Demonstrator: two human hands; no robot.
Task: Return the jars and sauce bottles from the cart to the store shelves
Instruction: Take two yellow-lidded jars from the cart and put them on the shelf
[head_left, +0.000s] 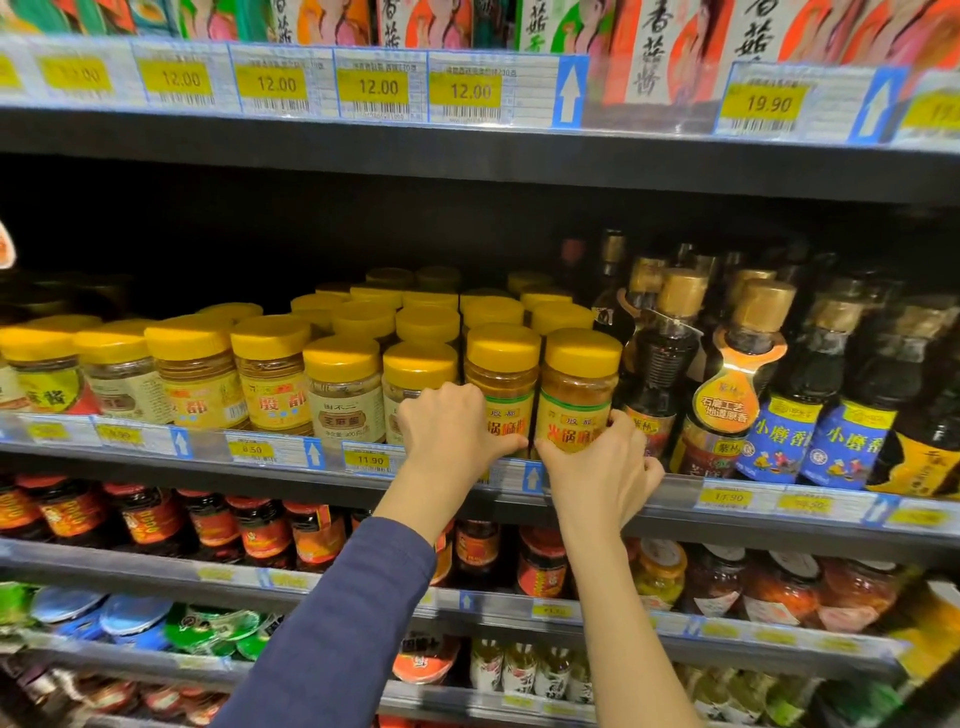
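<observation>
Store shelves (467, 171) held rows of yellow-lidded clear plastic jars of brown paste. Left hand (453, 427) cupped one such jar (503, 384); right hand (602, 462) gripped its neighbour (577, 389).

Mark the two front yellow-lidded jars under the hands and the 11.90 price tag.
Left jar (503, 387), head view, upper glass body.
Right jar (577, 395), head view, upper glass body.
11.90 price tag (370, 460), head view, yellow patch.

Dark metal shelf (291, 470), price tags along edge: rows of yellow-lidded plastic jars (343, 387), then dark, perhaps glass, gold-capped sauce bottles (660, 364) rightward.
</observation>
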